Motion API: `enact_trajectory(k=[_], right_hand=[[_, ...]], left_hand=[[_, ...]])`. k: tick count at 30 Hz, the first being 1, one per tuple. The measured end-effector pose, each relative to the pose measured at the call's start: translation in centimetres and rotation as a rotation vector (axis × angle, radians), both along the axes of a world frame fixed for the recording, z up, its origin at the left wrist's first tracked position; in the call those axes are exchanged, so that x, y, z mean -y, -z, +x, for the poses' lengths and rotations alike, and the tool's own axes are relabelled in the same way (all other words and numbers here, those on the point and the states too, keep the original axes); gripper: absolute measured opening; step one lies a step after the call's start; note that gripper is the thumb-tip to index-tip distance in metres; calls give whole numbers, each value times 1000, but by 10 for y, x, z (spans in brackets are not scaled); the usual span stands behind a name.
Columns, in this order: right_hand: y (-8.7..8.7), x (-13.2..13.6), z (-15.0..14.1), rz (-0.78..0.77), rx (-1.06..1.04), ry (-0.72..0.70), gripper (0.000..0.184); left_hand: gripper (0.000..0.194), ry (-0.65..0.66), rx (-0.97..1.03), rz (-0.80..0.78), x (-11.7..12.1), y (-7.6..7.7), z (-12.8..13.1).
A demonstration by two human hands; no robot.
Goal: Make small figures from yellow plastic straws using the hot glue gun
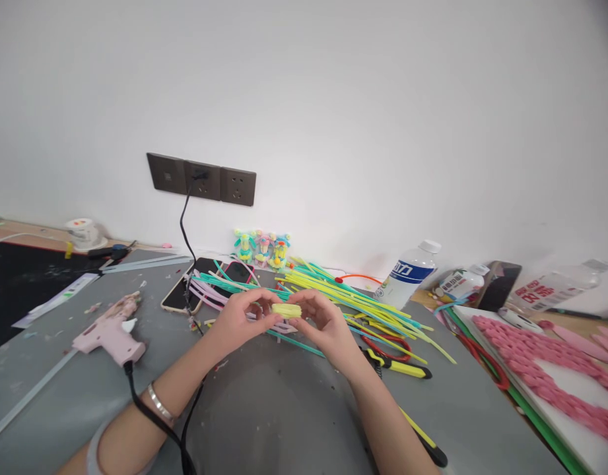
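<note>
At your far left, a flat black mat [21,284] lies on the matte grey surface [278,422]. Beside it, a pale pink plastic glue gun [105,335], pistol-shaped, lies on its side, its smooth black cord crossing your left forearm. Next comes a flat, round-cornered phone [177,294] with a pale rim.

Your left hand [244,322] is curled, with only a narrow gap between thumb and forefinger, and it grips the left end of a short, pale yellow, oblong piece [286,309] (fuzzy-looking, though its finer texture is too small to make out). Behind it, against the wall, three small, rounded, fuzzy figures [264,251] stand side by side in green, pink, blue and yellow. Your right hand [324,324] mirrors your left, fingers bent, thumb and forefinger narrowed on the piece's right end, so you have it between both hands, raised above the surface.

Behind your hands and off to the right spreads a loose heap of thin, fuzzy stems [363,300], yellow, teal and lilac. Just beside it lies a tool with yellow-and-black handles [405,367], then a clear plastic bottle [407,274] with a white cap stands near the wall. Farthest right is a chunky, braided-looking pink piece [536,386].
</note>
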State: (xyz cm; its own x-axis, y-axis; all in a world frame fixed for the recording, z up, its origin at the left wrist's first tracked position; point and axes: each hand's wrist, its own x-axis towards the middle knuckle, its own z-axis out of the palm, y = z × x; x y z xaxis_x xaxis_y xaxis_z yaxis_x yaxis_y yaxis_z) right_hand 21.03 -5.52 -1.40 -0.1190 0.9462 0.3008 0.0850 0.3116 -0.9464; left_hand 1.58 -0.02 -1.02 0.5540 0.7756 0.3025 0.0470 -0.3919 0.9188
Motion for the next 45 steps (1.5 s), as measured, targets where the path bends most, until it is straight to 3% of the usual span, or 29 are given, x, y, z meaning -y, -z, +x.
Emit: enact_trajectory(k=[10, 27, 45], right_hand=[[-2, 3, -1, 6, 63, -4, 15], [-6, 3, -5, -22, 64, 13, 15], [-8, 3, -7, -32, 103, 47, 13]], left_hand=[[21, -26, -11, 7, 0, 1, -1], [7, -12, -35, 108, 2, 4, 0], [6, -16, -92, 120, 4, 2, 0]])
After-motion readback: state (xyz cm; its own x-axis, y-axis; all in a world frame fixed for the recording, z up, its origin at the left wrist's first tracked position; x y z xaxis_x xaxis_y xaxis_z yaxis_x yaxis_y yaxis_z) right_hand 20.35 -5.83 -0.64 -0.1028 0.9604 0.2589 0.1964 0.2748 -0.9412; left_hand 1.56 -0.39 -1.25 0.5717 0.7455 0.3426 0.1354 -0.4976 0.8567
